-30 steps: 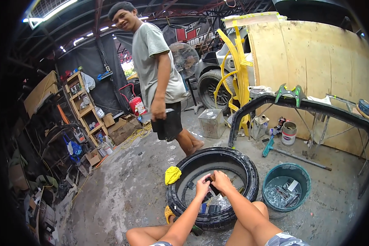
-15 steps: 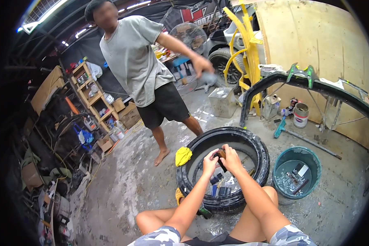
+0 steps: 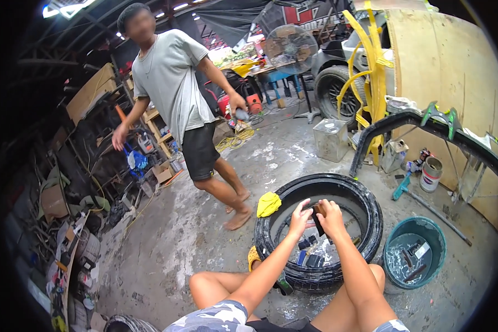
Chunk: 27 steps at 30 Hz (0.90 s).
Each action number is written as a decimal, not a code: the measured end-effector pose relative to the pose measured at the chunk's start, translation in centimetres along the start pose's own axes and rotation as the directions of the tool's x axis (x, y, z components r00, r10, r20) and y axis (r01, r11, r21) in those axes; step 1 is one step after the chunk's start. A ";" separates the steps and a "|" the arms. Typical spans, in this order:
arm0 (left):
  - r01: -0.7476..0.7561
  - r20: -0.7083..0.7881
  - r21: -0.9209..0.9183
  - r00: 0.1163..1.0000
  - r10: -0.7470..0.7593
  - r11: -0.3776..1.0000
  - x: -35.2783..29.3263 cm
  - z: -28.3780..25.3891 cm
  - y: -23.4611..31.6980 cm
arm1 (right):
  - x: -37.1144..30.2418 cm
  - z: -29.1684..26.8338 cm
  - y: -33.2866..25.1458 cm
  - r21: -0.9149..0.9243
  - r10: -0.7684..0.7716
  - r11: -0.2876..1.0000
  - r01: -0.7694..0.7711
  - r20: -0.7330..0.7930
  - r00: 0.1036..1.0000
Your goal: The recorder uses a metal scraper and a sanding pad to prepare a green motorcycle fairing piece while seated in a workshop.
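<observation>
Over the opening of a black tire (image 3: 263,235) lying on the floor, my two hands come close together. My right hand (image 3: 332,219) is closed on a small dark block (image 3: 319,222) with a brownish top; its exact kind is unclear. My left hand (image 3: 300,218) is just left of the block with its fingers apart; whether a fingertip touches it I cannot tell. Inside the tire lie several small dark and blue blocks (image 3: 314,260) among pale scraps. A yellow cloth (image 3: 269,204) hangs over the tire's left rim.
At the right stands a teal bucket (image 3: 442,243) with dark pieces and scraps inside. Behind it lie a teal-headed pole (image 3: 434,213) and a paint can (image 3: 430,175). A black curved panel (image 3: 384,120) stands beyond the tire. A person in a grey shirt (image 3: 169,72) walks at the left.
The view has turned left, so the scene has shifted right. The person has stepped away from the tire and lowered the arm holding a grey thing. My left fingers have spread slightly from the block.
</observation>
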<state>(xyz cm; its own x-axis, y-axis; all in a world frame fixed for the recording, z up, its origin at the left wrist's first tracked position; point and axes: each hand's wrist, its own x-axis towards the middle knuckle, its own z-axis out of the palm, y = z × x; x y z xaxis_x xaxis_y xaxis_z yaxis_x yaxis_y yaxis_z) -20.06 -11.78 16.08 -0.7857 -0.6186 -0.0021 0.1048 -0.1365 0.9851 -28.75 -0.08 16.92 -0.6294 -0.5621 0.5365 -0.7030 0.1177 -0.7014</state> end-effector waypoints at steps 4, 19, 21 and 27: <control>0.195 0.206 -0.317 0.969 -0.133 0.928 0.4 -2.3 -1.6 | 0.4 0.0 -0.1 0.027 -0.045 0.998 0.048 -0.079 0.996; 0.066 0.018 -0.630 0.997 -0.070 0.774 0.1 -0.7 -4.9 | 0.7 2.4 -0.5 0.195 -0.017 0.980 0.038 -0.106 0.994; 0.058 -0.017 -0.623 0.996 -0.088 0.780 0.6 -1.2 -4.5 | 1.0 2.7 -1.8 0.222 -0.087 0.968 0.117 -0.143 0.986; -0.003 -0.109 -0.587 0.991 -0.076 0.810 0.5 -2.3 -3.0 | 1.4 4.4 -2.1 0.129 -0.105 0.985 0.116 -0.088 0.991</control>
<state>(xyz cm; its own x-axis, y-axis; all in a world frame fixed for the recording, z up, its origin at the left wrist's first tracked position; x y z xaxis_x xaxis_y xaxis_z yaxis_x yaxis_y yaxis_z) -19.37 -13.45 12.77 -0.7200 -0.6873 -0.0958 0.4447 -0.5629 0.6967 -26.65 -4.76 17.07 -0.5787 -0.4972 0.6465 -0.7228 -0.0546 -0.6889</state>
